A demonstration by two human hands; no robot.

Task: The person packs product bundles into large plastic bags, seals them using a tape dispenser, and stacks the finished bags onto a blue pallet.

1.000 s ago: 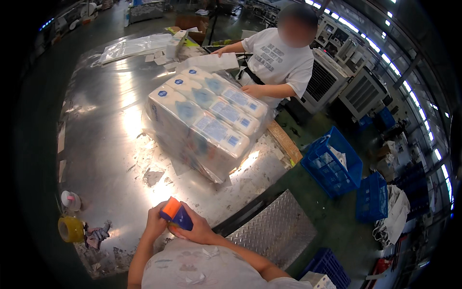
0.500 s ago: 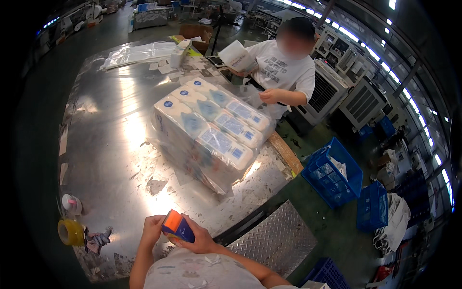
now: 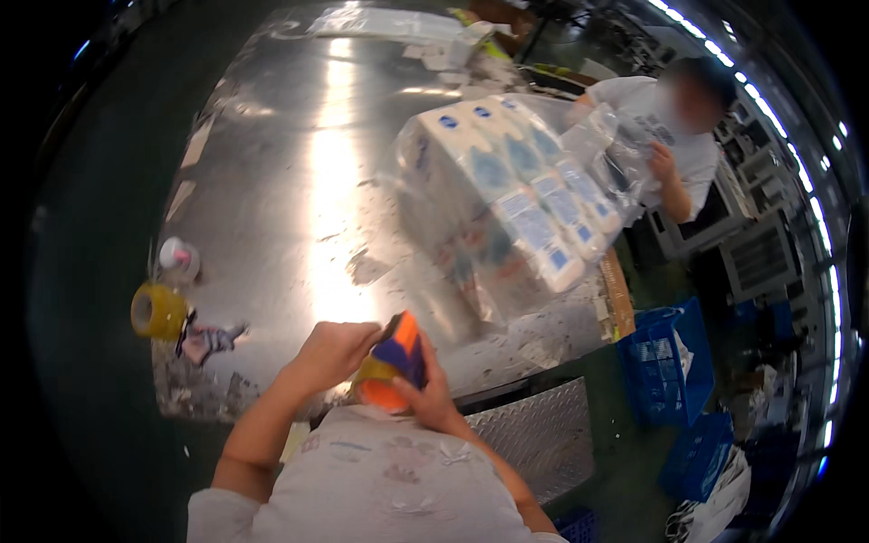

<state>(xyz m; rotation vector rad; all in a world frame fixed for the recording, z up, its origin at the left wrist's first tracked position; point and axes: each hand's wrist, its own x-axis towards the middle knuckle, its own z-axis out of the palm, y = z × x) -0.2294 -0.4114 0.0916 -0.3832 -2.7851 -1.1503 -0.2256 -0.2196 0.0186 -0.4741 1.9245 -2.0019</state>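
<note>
Gripping an orange-and-blue handheld tool [image 3: 391,362] at the near edge of the steel table [image 3: 299,181], just above the person's chest: right hand [image 3: 425,398] wrapped around its lower body from the right, fingers closed on it; left hand [image 3: 330,351] pressed against its left side, fingers curled together on or at the tool, contact not fully clear from this angle. Tool tilted, orange end both at the top and at the bottom, dark blue middle.

Standing toward the far right part of the table, a large bundle of white packs with blue patches [image 3: 507,204], wrapped in clear film, well apart from the hands. Reaching at the film on the bundle's far right side, a co-worker's hand [image 3: 661,163], sleeve in a light shirt.

Lying near the left edge, a roll of yellowish tape [image 3: 156,310], a small white-and-pink roll [image 3: 177,256] just beyond it, and a crumpled scrap [image 3: 210,338] beside the tape. Sitting on the floor off the right edge, blue crates [image 3: 665,366].
</note>
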